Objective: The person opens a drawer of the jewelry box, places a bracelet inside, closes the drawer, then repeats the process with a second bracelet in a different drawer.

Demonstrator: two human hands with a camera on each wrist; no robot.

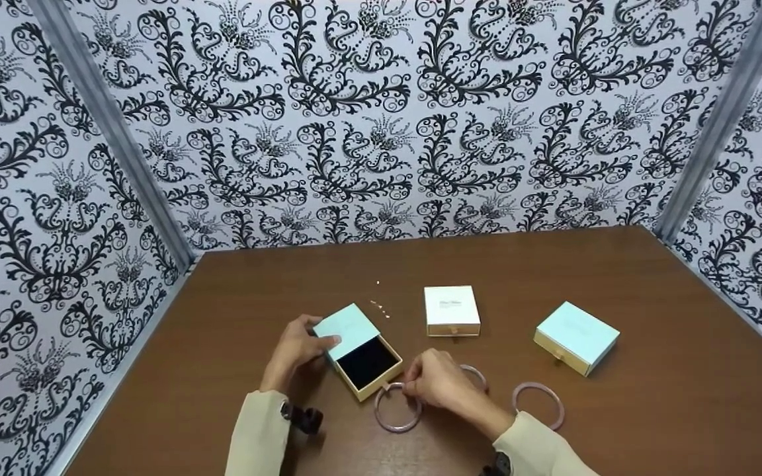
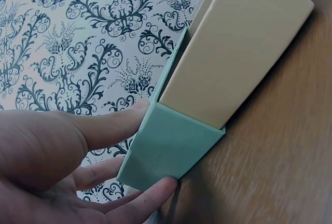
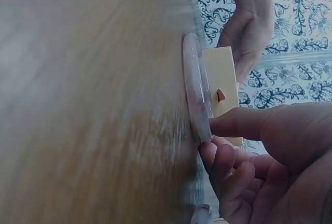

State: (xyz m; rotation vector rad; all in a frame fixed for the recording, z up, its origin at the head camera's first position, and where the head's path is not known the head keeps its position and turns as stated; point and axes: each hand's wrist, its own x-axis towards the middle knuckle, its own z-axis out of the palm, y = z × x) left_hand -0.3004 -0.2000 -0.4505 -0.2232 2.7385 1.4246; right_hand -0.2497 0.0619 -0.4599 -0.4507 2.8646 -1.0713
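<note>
A mint-green drawer box (image 1: 348,330) sits tilted in plan on the brown table, its cream drawer (image 2: 244,42) pulled partly out and its black lining (image 1: 369,362) bare. My left hand (image 1: 298,349) grips the sleeve, thumb on one face and fingers along the other in the left wrist view. Just in front of the drawer, a pale purple bangle (image 1: 399,431) is pinched at its edge between thumb and fingers of my right hand (image 1: 440,380). In the right wrist view that bangle (image 3: 193,79) is close over the table, beside the drawer front with its small tab (image 3: 221,95).
Behind my right hand lies a second bangle (image 1: 482,377), partly hidden; a third bangle (image 1: 561,404) is by the right sleeve. A white drawer box (image 1: 452,305) and another mint box (image 1: 579,330) stand closed farther back. Small pale bits (image 1: 381,307) lie near the held box.
</note>
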